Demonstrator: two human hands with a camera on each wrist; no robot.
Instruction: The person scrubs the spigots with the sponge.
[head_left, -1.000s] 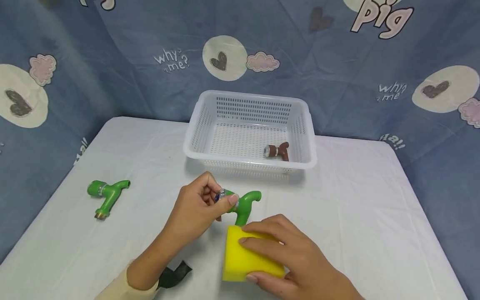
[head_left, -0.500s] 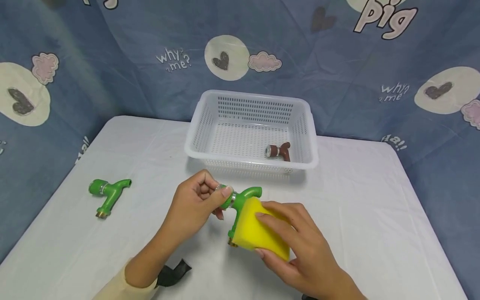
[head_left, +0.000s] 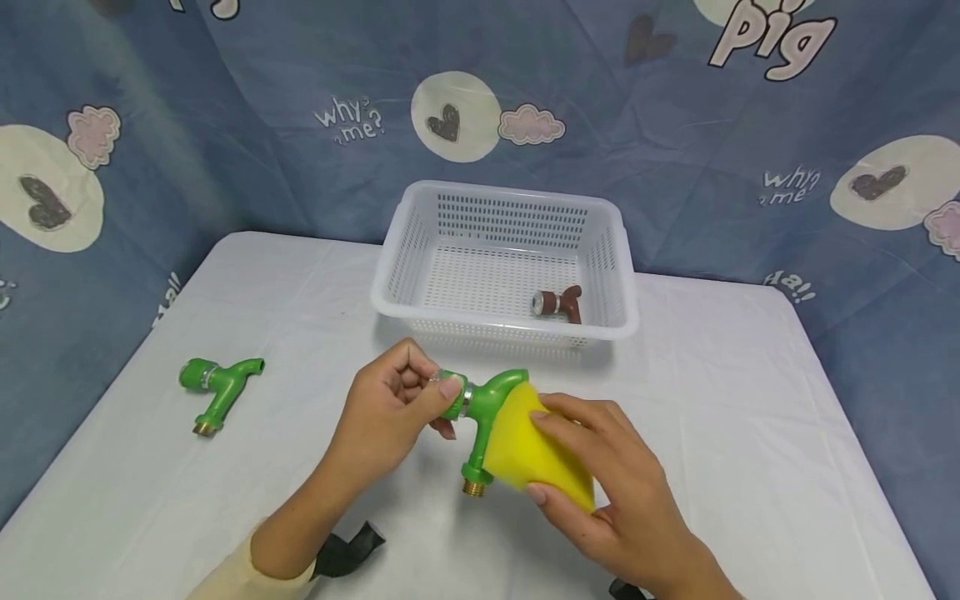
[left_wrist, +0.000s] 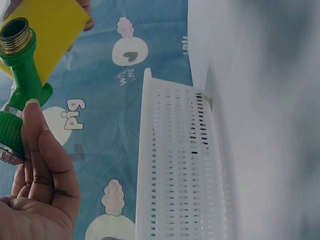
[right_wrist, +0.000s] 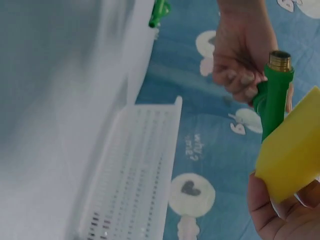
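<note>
My left hand (head_left: 386,417) pinches the round knob end of a green tap (head_left: 483,408) between thumb and fingers. The tap is held above the table, its spout to the right and its brass threaded end pointing down. My right hand (head_left: 637,492) grips a yellow sponge (head_left: 536,446), whose left face lies against the tap's body below the spout. In the left wrist view the tap (left_wrist: 25,75) shows its brass opening, with the sponge (left_wrist: 50,30) behind it. In the right wrist view the sponge (right_wrist: 295,145) touches the tap's body (right_wrist: 275,100).
A white perforated basket (head_left: 502,321) stands at the back, with a brown tap (head_left: 558,303) inside at its right. Another green tap (head_left: 221,392) lies on the white tablecloth (head_left: 750,433) at the left. A patterned blue cloth (head_left: 637,100) hangs behind the table.
The sponge in my right hand has moved up, right and tilted, from the tap's lower end to its right side. The held tap's brass end now shows. My left hand has barely moved.
</note>
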